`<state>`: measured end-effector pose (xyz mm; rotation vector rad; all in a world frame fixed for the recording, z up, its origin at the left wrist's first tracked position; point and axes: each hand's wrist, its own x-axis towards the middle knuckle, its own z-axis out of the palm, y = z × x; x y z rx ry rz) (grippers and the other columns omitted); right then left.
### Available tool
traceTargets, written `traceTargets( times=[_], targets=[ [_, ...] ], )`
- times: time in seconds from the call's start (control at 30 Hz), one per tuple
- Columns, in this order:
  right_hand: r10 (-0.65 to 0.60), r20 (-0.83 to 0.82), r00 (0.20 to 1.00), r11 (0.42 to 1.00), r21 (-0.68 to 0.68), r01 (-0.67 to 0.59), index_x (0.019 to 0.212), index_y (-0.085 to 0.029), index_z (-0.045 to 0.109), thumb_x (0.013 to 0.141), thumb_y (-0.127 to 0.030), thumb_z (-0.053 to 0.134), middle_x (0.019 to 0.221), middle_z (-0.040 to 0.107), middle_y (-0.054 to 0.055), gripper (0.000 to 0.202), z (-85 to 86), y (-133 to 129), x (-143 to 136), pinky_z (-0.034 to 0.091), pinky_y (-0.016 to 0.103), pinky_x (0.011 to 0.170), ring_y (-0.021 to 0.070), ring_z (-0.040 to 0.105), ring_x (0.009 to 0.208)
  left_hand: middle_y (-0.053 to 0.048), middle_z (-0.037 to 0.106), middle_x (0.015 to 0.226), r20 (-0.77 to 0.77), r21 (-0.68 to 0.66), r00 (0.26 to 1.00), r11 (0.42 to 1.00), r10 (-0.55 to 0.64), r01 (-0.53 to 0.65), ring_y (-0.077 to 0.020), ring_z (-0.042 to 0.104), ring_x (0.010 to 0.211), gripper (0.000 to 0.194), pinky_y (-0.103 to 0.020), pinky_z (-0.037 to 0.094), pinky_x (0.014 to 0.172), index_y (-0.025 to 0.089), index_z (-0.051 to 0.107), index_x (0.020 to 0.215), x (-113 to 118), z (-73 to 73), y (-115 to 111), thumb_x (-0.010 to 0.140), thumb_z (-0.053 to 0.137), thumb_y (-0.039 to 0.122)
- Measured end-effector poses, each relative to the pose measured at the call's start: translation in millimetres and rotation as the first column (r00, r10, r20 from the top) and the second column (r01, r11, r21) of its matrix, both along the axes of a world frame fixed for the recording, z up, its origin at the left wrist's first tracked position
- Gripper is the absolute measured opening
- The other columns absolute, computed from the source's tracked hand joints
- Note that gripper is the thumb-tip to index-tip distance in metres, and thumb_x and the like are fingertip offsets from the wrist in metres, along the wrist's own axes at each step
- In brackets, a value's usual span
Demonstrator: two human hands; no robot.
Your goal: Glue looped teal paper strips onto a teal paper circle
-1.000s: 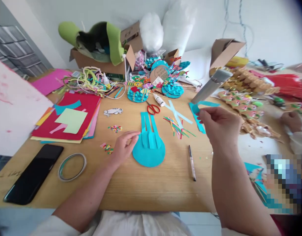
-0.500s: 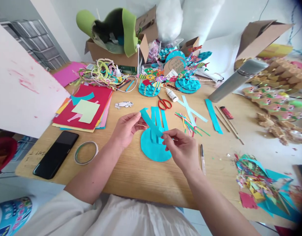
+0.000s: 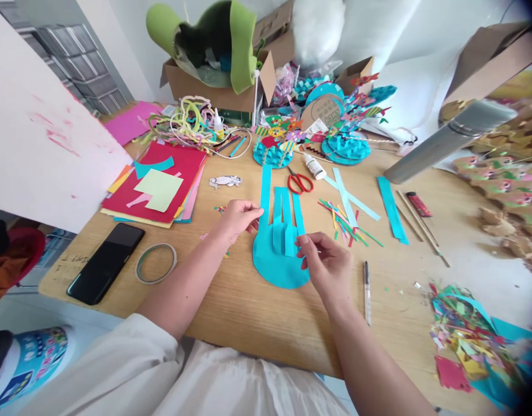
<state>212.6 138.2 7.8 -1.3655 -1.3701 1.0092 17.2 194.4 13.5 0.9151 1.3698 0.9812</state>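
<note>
A round blue paper disc (image 3: 276, 271) lies on the table with several blue strips on it that reach past its far edge. At the disc's left side my left hand (image 3: 240, 222) pinches a long blue paper strip (image 3: 266, 188) between thumb and fingers; the strip points away from me and its near end overlaps the disc. My right hand (image 3: 328, 260) is over the disc's right edge, thumb and fingertips pressed together. Whether anything is between those fingertips cannot be made out. One short folded strip (image 3: 289, 240) stands up from the disc's middle.
Red-handled scissors (image 3: 300, 184) and a glue bottle (image 3: 314, 166) lie beyond the disc. Cut paper strips (image 3: 350, 222) and a pen (image 3: 367, 292) are on the right. Leftward are a tape roll (image 3: 156, 263), a phone (image 3: 105, 263) and stacked paper (image 3: 185, 167).
The blue strip held slanting between both hands now lies lengthwise at the disc's left side, in my left hand only. My right hand has let go of it. The camera view has shifted.
</note>
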Motion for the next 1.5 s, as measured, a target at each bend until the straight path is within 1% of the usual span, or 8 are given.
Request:
traceTargets(
  times=[0.23,0.53,0.73,0.97,1.13,1.23,1.4,1.5],
  targets=[
    [-0.068,-0.014,0.998,0.998,0.018,0.068,0.073,-0.016,0.066,0.084,-0.049,0.064,0.065,0.066,0.002,0.035,-3.9,3,5,0.043,0.021,0.040,0.0098,0.055,0.045,0.002,0.059,0.053,-0.034,-0.032,0.998,0.999,-0.046,0.044,-0.0077,0.055,0.041,0.020,-0.017,0.046,0.040,0.012,0.062,0.068,8,-12.2,2,0.088,0.061,0.011],
    [0.063,0.213,0.975,0.974,0.199,-0.106,0.077,-0.017,0.065,0.092,-0.031,0.057,0.068,0.063,0.002,0.022,-8.3,-1,5,0.047,0.026,0.052,0.0127,0.057,0.058,0.005,0.054,0.053,-0.140,0.041,0.990,0.999,-0.011,0.017,-0.0087,0.057,0.043,0.021,-0.017,0.046,0.041,0.014,0.060,0.068,12,-43.4,10,0.087,0.067,0.019],
    [0.210,0.698,0.685,0.777,0.307,-0.550,0.112,-0.016,0.071,0.088,-0.009,0.050,0.098,0.063,0.013,0.033,-20.5,-4,0,0.049,0.041,0.081,0.0248,0.052,0.092,0.005,0.054,0.052,-0.245,0.082,0.969,0.996,-0.021,0.043,-0.0098,0.059,0.043,0.021,-0.017,0.044,0.043,0.015,0.061,0.071,11,-53.3,12,0.088,0.066,0.025],
    [0.214,0.853,0.476,0.768,0.154,-0.622,0.114,-0.021,0.071,0.088,-0.009,0.051,0.104,0.059,0.013,0.035,-29.4,-6,-5,0.046,0.042,0.082,0.0271,0.046,0.095,0.003,0.060,0.055,-0.446,0.123,0.894,0.987,-0.040,0.105,-0.0128,0.063,0.045,0.018,-0.021,0.046,0.047,0.015,0.067,0.077,11,-50.0,11,0.091,0.059,0.024],
    [0.217,0.862,0.457,0.771,0.136,-0.623,0.116,-0.021,0.071,0.088,-0.010,0.051,0.105,0.058,0.013,0.035,-30.3,-5,-5,0.045,0.041,0.082,0.0268,0.046,0.096,-0.009,0.073,0.087,-0.622,0.228,0.781,0.968,0.058,0.109,-0.0199,0.070,0.081,0.018,-0.034,0.053,0.083,0.013,0.069,0.103,7,-32.1,2,0.087,0.064,0.021],
    [0.220,0.860,0.461,0.768,0.138,-0.626,0.116,-0.021,0.070,0.089,-0.010,0.050,0.105,0.058,0.013,0.036,-29.7,-6,-4,0.045,0.040,0.082,0.0266,0.046,0.095,-0.011,0.073,0.104,-0.758,0.345,0.649,0.884,0.064,0.316,-0.0208,0.067,0.094,0.031,-0.039,0.051,0.094,0.015,0.066,0.117,1,-24.7,-12,0.086,0.059,0.012],
    [0.228,0.851,0.472,0.766,0.143,-0.627,0.115,-0.020,0.070,0.091,-0.012,0.048,0.104,0.059,0.014,0.033,-26.5,-6,-4,0.045,0.041,0.081,0.0268,0.047,0.094,-0.007,0.073,0.113,-0.859,0.398,0.510,0.573,-0.041,0.716,-0.0233,0.058,0.114,0.038,-0.044,0.051,0.099,0.018,0.074,0.100,-14,-29.1,-38,0.082,0.048,-0.002],
    [0.227,0.850,0.475,0.769,0.142,-0.623,0.113,-0.020,0.070,0.091,-0.011,0.047,0.104,0.059,0.014,0.033,-25.4,-6,-5,0.045,0.041,0.081,0.0269,0.047,0.095,-0.007,0.072,0.118,-0.872,0.369,0.483,0.537,-0.083,0.758,-0.0229,0.056,0.116,0.041,-0.044,0.053,0.098,0.018,0.074,0.105,-19,-35.2,-48,0.083,0.046,-0.003]
  ],
)
